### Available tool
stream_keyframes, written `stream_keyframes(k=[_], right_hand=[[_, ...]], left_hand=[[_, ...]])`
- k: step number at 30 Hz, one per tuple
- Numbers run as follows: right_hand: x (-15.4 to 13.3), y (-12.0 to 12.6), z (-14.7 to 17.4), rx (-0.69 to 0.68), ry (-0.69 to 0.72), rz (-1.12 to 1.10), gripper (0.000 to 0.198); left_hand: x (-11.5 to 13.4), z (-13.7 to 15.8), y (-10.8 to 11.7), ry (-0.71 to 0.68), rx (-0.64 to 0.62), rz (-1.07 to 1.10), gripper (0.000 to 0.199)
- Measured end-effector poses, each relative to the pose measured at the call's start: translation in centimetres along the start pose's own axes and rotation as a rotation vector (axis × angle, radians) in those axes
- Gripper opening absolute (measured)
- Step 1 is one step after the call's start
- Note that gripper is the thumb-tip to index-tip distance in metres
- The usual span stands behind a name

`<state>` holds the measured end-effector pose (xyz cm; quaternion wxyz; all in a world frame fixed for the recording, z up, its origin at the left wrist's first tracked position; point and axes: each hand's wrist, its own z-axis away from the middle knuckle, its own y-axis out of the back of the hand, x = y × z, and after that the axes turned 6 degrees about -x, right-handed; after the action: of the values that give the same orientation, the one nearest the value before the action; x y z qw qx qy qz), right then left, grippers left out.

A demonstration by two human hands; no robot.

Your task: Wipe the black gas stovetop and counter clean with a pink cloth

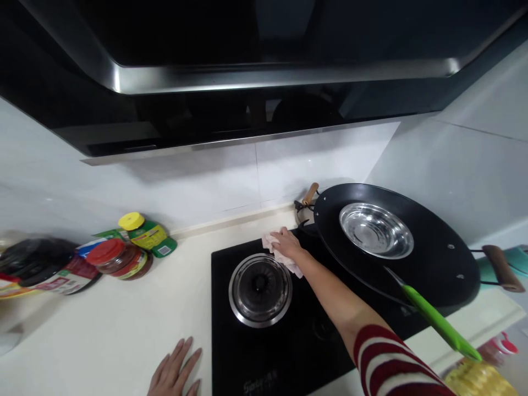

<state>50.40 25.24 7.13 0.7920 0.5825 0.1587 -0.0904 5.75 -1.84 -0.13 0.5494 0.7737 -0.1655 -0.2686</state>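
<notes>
My right hand (287,242) is closed over a pale pink cloth (291,262) and presses it onto the back edge of the black glass gas stove (247,357). Just left of the cloth is the round burner (260,290) with its steel ring. My left hand (175,371) lies flat on the white countertop (165,313), fingers spread, left of the stove. It holds nothing. Part of that hand is cut off by the lower edge of the view.
A black wok (433,231) stands over the right side of the stove, holding a steel bowl (376,231) and a green-handled utensil (441,322). Jars and bottles, including a red-lidded jar (119,258) and a green bottle (150,236), line the back left. A dark range hood (247,110) hangs low above.
</notes>
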Motion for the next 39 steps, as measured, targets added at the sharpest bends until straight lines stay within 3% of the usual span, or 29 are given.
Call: stream_keyframes(k=[5, 16, 23, 30, 34, 36, 39], right_hand=[[-1.2, -0.2, 1.6, -0.023, -0.033, 0.002, 0.049], [-5.0, -6.1, 16.9, -0.024, -0.199, 0.016, 0.044], [-8.1, -9.2, 22.0, -0.063, -0.114, -0.004, 0.053], [-9.3, -12.9, 24.6, -0.157, 0.183, -0.107, 0.053], [-6.9, -11.4, 22.8, -0.152, 0.036, -0.057, 0.05], [-4.7, -9.2, 20.8, -0.125, -0.05, 0.014, 0.05], [-0.8, -5.0, 17.4, -0.088, -0.063, 0.06, 0.047]], left_hand=[[0.1, -0.2, 0.3, 0.015, -0.026, 0.025, 0.069], [0.0, -0.1, 0.0, 0.031, -0.029, 0.07, 0.068], [-0.1, 0.0, -0.5, 0.029, -0.019, 0.045, 0.07], [-0.4, 0.1, -0.8, 0.047, -0.027, 0.081, 0.072], [-0.5, 0.1, -0.9, 0.043, -0.025, 0.105, 0.071], [-0.4, 0.1, -0.8, 0.044, -0.031, 0.106, 0.071], [-0.2, 0.0, -0.5, 0.042, -0.046, 0.113, 0.07]])
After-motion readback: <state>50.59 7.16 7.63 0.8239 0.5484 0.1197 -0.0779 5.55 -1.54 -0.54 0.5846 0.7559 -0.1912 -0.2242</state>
